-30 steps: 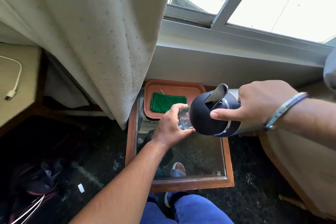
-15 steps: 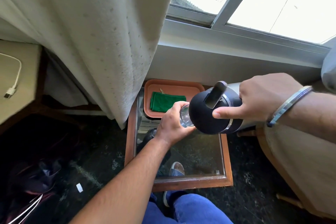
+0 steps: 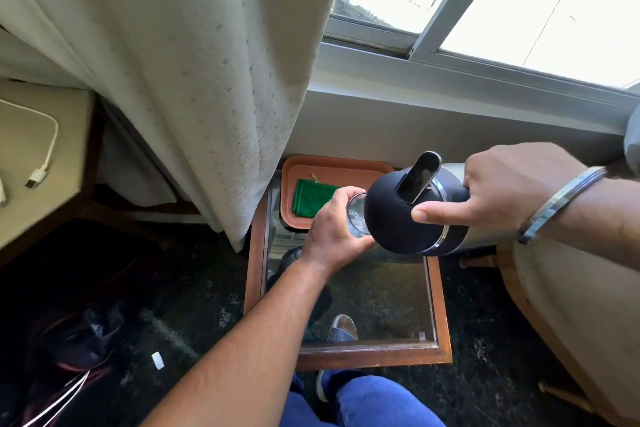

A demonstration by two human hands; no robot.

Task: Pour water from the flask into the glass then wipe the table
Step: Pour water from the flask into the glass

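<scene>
Here the flask (image 3: 412, 215) lies nearly on its side above the far half of the glass-topped table (image 3: 440, 315), its long axis running left to right. Its rounded black head points left toward the glass (image 3: 356, 215), and its steel body runs back to the right under the right hand (image 3: 512, 194). The black lever on top of the head stands raised, tilted up and to the right.

The right hand is clamped around the flask's neck, where black meets steel; the thumb presses along the near side of the head and the other fingers curl over the far side. A metal bangle (image 3: 557, 201) sits on that wrist.

The glass is held upright just left of the flask's head, touching or nearly touching it; the head hides its right side. The left hand (image 3: 332, 232) wraps it from the near left, fingers closed around the wall, with only the rim and a strip of clear wall showing. Whether water is running cannot be told, as the spout is hidden.

Beyond the glass, on the table's far edge, rests an orange tray (image 3: 332, 166) holding a folded green cloth (image 3: 308, 198). A pale curtain (image 3: 194, 80) hangs left of the table, its hem near the table's far left corner.
</scene>
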